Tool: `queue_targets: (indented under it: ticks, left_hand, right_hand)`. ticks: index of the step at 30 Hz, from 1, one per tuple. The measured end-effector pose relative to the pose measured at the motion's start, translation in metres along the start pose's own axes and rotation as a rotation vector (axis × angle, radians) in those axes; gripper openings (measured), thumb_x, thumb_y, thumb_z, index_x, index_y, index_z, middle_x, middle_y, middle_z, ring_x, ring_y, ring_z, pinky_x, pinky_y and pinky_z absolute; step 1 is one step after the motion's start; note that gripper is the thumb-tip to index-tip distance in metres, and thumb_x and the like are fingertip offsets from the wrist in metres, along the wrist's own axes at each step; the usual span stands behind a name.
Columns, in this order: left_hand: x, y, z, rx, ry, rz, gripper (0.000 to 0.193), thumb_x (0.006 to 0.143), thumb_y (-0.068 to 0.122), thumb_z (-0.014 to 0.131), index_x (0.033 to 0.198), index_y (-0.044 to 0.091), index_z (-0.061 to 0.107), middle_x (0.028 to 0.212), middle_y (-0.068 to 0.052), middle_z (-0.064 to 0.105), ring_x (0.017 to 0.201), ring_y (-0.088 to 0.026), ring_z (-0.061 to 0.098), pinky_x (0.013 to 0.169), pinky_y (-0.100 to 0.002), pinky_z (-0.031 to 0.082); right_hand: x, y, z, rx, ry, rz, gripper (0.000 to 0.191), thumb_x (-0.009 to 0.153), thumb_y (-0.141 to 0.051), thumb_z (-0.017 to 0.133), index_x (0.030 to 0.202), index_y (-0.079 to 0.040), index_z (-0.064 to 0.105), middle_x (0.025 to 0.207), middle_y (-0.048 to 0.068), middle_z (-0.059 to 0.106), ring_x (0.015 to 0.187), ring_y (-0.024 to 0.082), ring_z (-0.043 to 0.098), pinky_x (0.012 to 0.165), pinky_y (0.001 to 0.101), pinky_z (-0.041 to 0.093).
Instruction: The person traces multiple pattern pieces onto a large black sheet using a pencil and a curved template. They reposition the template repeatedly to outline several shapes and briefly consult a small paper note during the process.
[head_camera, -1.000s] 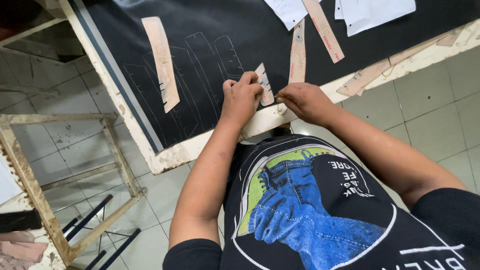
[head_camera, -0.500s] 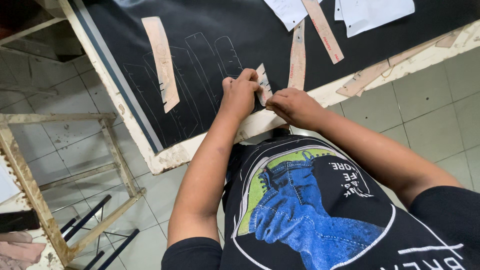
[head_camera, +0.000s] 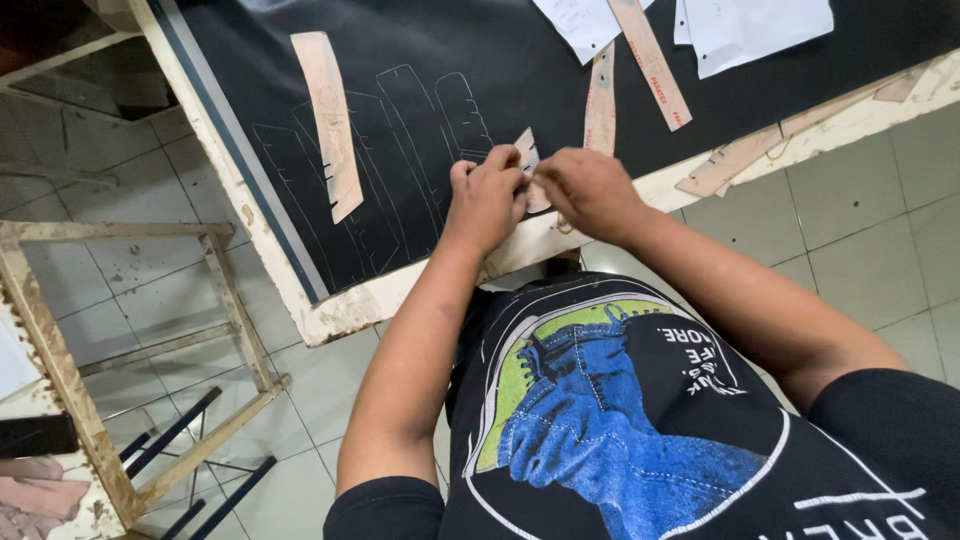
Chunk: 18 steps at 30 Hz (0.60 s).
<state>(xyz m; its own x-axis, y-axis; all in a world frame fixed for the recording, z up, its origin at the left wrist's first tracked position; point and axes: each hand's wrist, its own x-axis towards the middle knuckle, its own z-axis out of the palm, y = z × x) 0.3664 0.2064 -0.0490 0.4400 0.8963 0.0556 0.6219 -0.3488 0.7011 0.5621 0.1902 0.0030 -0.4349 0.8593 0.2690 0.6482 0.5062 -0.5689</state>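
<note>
I see a black short-sleeved tee (head_camera: 640, 440) | its round chest print (head_camera: 610, 420): blue denim-look boot, green patch behind, white ring and white lettering | both arms bare below the tee's sleeves | no rings, no watch in my view

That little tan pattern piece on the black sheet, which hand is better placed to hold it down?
Probably the left hand: it already rests over the pattern piece on the black sheet. The right hand only meets its near edge.
</note>
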Motion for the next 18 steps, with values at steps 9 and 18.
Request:
queue_targets:
  ticks: [9, 18]
  left_hand:
    - [-0.014, 0.009, -0.004, 0.111, 0.080, -0.024, 0.025, 0.080, 0.023, 0.080, 0.105, 0.020, 0.080, 0.133, -0.003, 0.056, 0.133, -0.025, 0.045, 0.107, -0.049, 0.030]
    - [-0.020, 0.004, -0.001, 0.127, 0.107, -0.017, 0.024, 0.081, 0.024, 0.080, 0.105, 0.021, 0.078, 0.136, -0.004, 0.057, 0.137, -0.028, 0.045, 0.112, -0.053, 0.026]
  right_hand:
    - [0.003, 0.014, 0.002, 0.092, -0.005, 0.229, 0.012, 0.102, -0.016, 0.069, 0.107, -0.004, 0.071, 0.097, 0.013, 0.071, 0.086, 0.032, 0.070, 0.074, 0.0397, 0.055]
    - [0.005, 0.026, 0.012, 0.120, -0.051, 0.242, 0.008, 0.104, -0.013, 0.067, 0.110, -0.007, 0.070, 0.105, 0.013, 0.069, 0.093, 0.032, 0.070, 0.080, 0.0400, 0.055]
